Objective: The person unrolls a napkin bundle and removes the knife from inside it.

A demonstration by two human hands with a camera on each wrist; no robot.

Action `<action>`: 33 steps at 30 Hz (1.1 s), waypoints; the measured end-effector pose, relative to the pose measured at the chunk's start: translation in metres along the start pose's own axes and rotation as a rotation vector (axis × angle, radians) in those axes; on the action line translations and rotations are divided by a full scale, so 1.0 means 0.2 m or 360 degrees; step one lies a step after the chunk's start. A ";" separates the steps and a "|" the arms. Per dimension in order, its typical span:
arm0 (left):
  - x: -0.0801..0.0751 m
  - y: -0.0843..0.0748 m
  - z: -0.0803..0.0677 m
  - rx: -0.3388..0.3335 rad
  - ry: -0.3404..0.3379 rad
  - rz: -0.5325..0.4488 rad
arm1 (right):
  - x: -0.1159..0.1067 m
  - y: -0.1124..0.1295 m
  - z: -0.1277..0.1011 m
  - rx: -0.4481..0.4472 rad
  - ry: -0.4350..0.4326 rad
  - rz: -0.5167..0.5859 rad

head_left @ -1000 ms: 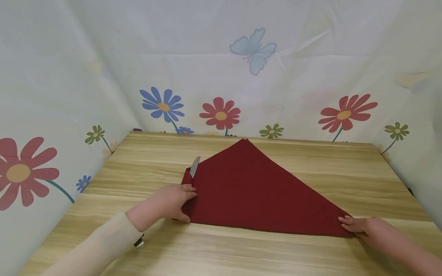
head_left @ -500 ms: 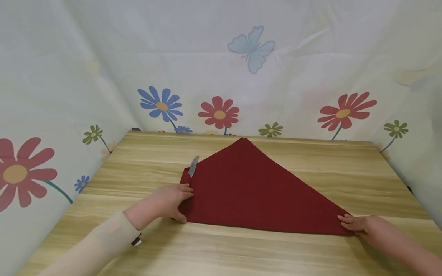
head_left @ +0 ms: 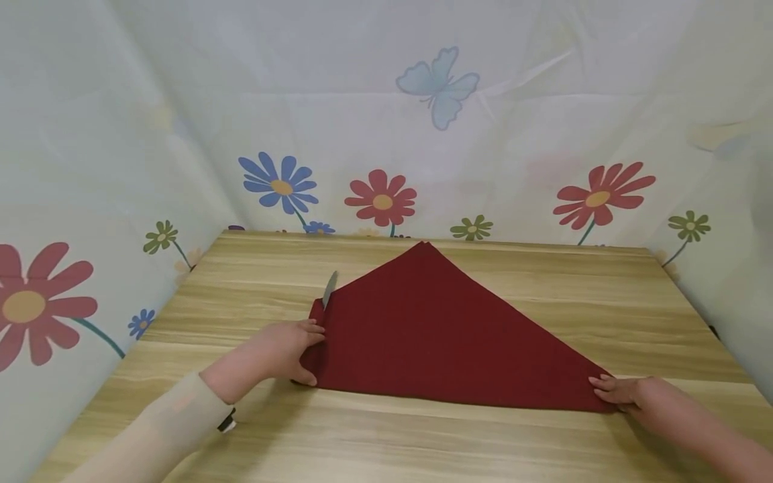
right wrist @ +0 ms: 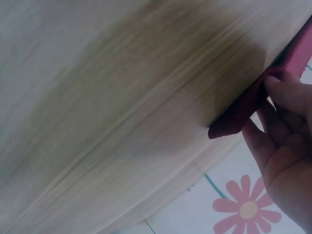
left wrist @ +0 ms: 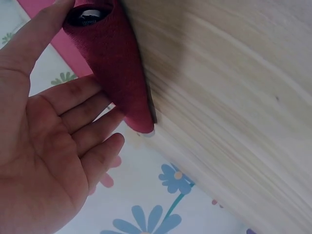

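Observation:
A dark red cloth napkin (head_left: 435,335), folded to a triangle, lies on the wooden table with one point at the back. Its left end is rolled round a table knife (head_left: 329,289), whose blade sticks out at the far side of the roll. My left hand (head_left: 290,349) holds this rolled end, thumb at the near side and fingers over it. Inside the roll's open end (left wrist: 90,18), a dark end of something with a shiny spot shows in the left wrist view. My right hand (head_left: 634,396) pinches the right corner (right wrist: 234,117) between thumb and fingers.
The wooden table (head_left: 398,443) extends round the napkin on all sides. White curtains (head_left: 338,80) printed with flowers and a butterfly hang behind it and at both sides.
My left hand has shifted left with the rolled end, and the knife blade has turned narrower to the view. My right hand stays at its corner.

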State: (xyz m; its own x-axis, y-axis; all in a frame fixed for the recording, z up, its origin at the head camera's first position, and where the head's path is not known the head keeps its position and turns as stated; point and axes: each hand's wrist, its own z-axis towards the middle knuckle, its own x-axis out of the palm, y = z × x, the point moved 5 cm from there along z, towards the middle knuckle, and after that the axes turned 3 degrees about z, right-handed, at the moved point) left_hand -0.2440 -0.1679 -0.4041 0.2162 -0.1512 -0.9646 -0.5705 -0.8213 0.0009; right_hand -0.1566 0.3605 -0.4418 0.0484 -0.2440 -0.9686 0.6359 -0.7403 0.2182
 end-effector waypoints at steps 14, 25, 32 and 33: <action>-0.02 0.08 -0.08 -0.0106 -0.0051 0.0040 | 0.02 -0.02 0.00 0.0009 0.0050 0.0005; 0.01 0.15 -0.10 -0.0192 -0.0146 -0.0055 | 0.02 -0.01 -0.02 -0.0114 -0.0093 -0.0015; 0.03 0.23 -0.08 -0.0506 -0.0331 -0.0395 | 0.02 0.00 0.00 -0.0113 -0.0090 -0.0024; 0.04 0.24 -0.08 -0.0544 -0.0313 -0.0433 | 0.02 0.00 0.00 -0.0103 -0.0081 -0.0026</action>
State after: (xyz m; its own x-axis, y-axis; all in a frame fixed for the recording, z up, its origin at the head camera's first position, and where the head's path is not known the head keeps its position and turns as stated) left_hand -0.2576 -0.2177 -0.4084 0.1489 0.1745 -0.9733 -0.2134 -0.9554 -0.2039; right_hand -0.1571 0.3603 -0.4451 -0.0009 -0.2648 -0.9643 0.6850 -0.7027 0.1924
